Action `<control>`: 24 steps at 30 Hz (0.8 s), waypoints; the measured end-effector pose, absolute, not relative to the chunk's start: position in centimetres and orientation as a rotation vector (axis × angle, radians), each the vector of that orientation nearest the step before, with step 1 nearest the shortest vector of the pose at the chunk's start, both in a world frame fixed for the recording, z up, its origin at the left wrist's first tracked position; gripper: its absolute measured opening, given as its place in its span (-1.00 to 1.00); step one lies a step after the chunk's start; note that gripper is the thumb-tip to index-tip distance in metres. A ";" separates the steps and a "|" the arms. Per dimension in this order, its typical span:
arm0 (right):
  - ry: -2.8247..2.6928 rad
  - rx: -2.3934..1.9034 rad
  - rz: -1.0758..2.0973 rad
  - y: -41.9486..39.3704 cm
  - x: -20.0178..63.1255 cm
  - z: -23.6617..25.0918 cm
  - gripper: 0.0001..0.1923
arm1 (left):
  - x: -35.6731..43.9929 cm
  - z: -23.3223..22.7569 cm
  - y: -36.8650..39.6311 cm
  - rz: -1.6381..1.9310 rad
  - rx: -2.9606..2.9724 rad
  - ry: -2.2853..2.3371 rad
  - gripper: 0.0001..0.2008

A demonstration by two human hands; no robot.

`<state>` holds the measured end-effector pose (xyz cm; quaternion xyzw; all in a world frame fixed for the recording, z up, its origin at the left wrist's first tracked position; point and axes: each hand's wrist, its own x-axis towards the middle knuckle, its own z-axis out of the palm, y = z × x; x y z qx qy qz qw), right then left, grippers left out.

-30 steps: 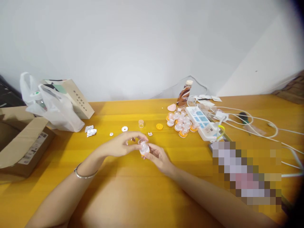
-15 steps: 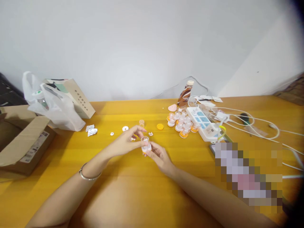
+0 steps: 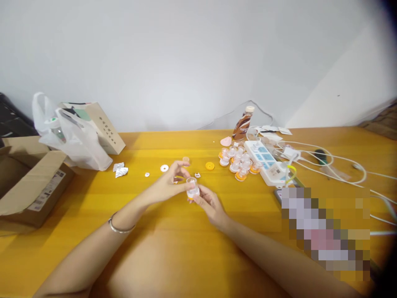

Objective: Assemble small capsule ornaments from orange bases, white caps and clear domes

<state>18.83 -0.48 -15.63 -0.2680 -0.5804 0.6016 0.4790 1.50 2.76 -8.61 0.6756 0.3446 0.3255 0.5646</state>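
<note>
My right hand (image 3: 208, 205) holds a small clear plastic cup with an orange base (image 3: 192, 188) just above the yellow table (image 3: 173, 248). My left hand (image 3: 169, 184), a silver bangle on its wrist, touches the cup's left side with its fingertips, thumb and index finger raised above it. Small loose parts lie just beyond: a white toothed piece (image 3: 197, 175), a white ring (image 3: 164, 168), a clear small cup (image 3: 185, 159) and an orange disc (image 3: 210, 166).
Several finished clear-and-orange cups (image 3: 237, 161) cluster beside a white power strip (image 3: 266, 161) with trailing cables. A brown drink bottle (image 3: 242, 124) stands behind. A cardboard box (image 3: 27, 182), white plastic bag (image 3: 71, 138) and foil scraps (image 3: 120, 169) lie left.
Both hands with the cup have drifted slightly away from me and to the right. My left fingers have lifted and spread more above the cup.
</note>
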 end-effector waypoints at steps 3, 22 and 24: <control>-1.411 -0.646 1.468 -0.5 18.8 -15.6 -0.76 | 1.6 -8.8 2.9 0.670 1.513 0.665 -0.45; -1.412 -0.666 1.438 -0.5 19.0 -15.7 -0.75 | 2.0 -9.0 2.7 0.770 1.590 0.788 -0.65; -1.425 -0.654 1.445 -0.5 18.9 -15.6 -0.74 | 1.8 -8.9 2.7 0.694 1.579 0.772 -0.73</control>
